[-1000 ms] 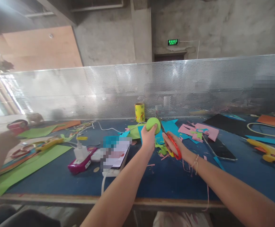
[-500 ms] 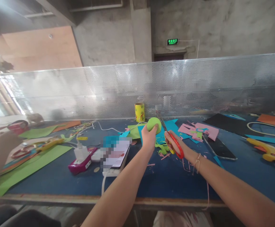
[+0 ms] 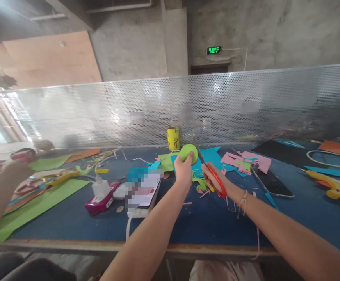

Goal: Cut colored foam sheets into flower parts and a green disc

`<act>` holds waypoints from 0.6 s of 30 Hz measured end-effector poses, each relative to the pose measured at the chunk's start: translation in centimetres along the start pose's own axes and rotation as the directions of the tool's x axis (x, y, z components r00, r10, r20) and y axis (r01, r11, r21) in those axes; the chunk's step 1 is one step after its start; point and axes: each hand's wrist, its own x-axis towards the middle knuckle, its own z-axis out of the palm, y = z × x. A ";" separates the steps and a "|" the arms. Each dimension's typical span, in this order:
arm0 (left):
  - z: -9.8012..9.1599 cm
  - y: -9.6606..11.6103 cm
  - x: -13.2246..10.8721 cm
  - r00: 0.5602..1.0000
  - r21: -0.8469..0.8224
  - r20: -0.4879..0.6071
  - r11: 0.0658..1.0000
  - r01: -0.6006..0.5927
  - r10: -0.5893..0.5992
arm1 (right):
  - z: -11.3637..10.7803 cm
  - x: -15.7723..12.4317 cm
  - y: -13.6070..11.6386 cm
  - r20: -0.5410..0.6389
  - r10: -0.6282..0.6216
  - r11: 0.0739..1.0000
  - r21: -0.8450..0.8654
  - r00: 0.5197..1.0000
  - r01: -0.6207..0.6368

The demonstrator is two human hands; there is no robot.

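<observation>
A round piece of light green paper (image 3: 189,151) is pinched in my left hand (image 3: 185,168), held up over the middle of the table. My right hand (image 3: 213,178) grips scissors (image 3: 221,183) with red and yellow handles, and their blades lie close beside the right edge of the green disc. Whether the blades touch the paper, I cannot tell. Under and behind my hands are blue paper (image 3: 210,157) and green paper scraps (image 3: 199,182). Pink paper with cut strips (image 3: 262,162) lies to the right of my right hand.
A phone (image 3: 273,183) and a yellow glue gun (image 3: 335,185) lie at the right. Left of my arm are a propped phone (image 3: 148,191) and a purple power strip (image 3: 99,203) with cables. A yellow roll (image 3: 173,138) stands behind. Another person's arm (image 3: 7,187) reaches in at far left.
My hands stay nearly in place; the green disc and scissors have shifted very slightly to the left. At far left, the other person's hand has moved a little to the right.
</observation>
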 end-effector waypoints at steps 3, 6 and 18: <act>0.0 0.0 -0.1 1.000 0.004 0.011 1.000 0.006 -0.006 | 0.0 0.3 0.5 0.001 0.003 1.000 0.006 1.000 -0.003; 0.1 0.1 -0.2 1.000 0.019 0.005 1.000 0.010 -0.011 | 0.0 0.0 0.1 0.017 0.009 1.000 -0.006 1.000 -0.009; 0.4 0.4 -0.9 0.998 -0.033 0.014 0.998 0.059 -0.059 | 0.0 -0.2 0.1 0.051 -0.079 0.993 -0.083 0.996 0.083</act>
